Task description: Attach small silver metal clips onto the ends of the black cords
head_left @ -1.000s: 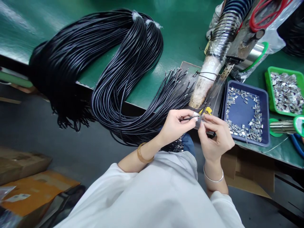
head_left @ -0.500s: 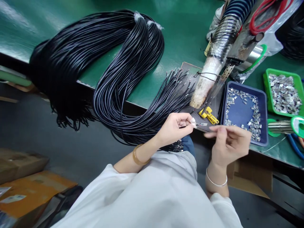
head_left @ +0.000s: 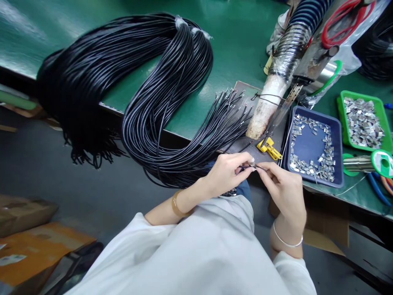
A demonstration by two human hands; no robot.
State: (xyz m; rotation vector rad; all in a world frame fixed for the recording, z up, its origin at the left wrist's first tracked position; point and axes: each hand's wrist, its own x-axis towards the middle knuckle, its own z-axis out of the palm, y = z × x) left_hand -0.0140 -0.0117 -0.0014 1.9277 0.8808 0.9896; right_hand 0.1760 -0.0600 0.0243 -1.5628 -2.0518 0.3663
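Observation:
My left hand (head_left: 231,170) pinches a thin black cable (head_left: 245,166) between thumb and fingertips, just off the bench edge. Against it, my right hand (head_left: 281,184) has thumb and forefinger closed on the small metal connector (head_left: 261,167) at the cable's end, mostly hidden by the fingers. The fingertips of both hands nearly meet. A large bundle of black cables (head_left: 172,139) loops over the bench edge to my left, its stripped ends fanned out on a dark board. Beyond my hands lies a yellow wire stripper (head_left: 269,148).
A blue-grey tray (head_left: 316,180) and a green tray (head_left: 365,145) hold small metal connectors. A solder spool (head_left: 382,164) lies at the right. A white-tipped extraction hose (head_left: 260,114) and a soldering iron (head_left: 287,100) hang low over the board. Cardboard boxes (head_left: 33,250) stand on the floor.
My right hand has moved left from near the blue-grey tray and closed on the connector at the cable's end. My left hand has stayed almost in place, keeping its pinch.

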